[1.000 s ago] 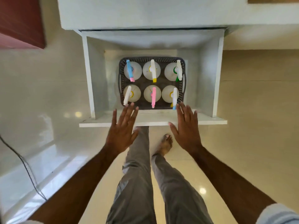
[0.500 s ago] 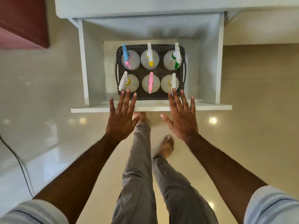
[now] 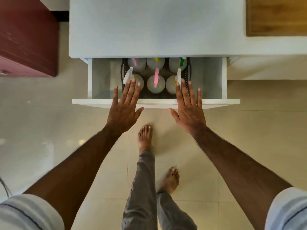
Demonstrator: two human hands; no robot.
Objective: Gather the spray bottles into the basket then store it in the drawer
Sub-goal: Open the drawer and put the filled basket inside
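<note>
A dark perforated basket [image 3: 189,73] sits inside the white drawer [image 3: 156,103], which stands about half open under the white cabinet top [image 3: 149,25]. Several white spray bottles [image 3: 156,83] with coloured triggers stand upright in the basket; the back row is partly hidden under the cabinet edge. My left hand [image 3: 123,107] lies flat with straight fingers on the drawer's front panel. My right hand [image 3: 188,107] lies flat the same way a little to the right. Neither hand holds anything.
A dark red cabinet [image 3: 28,35] stands at the left. A wooden surface [image 3: 275,15] shows at the top right. My bare feet [image 3: 144,138] are on the glossy tiled floor just before the drawer. A thin cable [image 3: 4,186] runs at the far left edge.
The drawer has slid inward under the cabinet with both flat hands against its front. The basket's back row is now partly covered. My feet have stepped forward.
</note>
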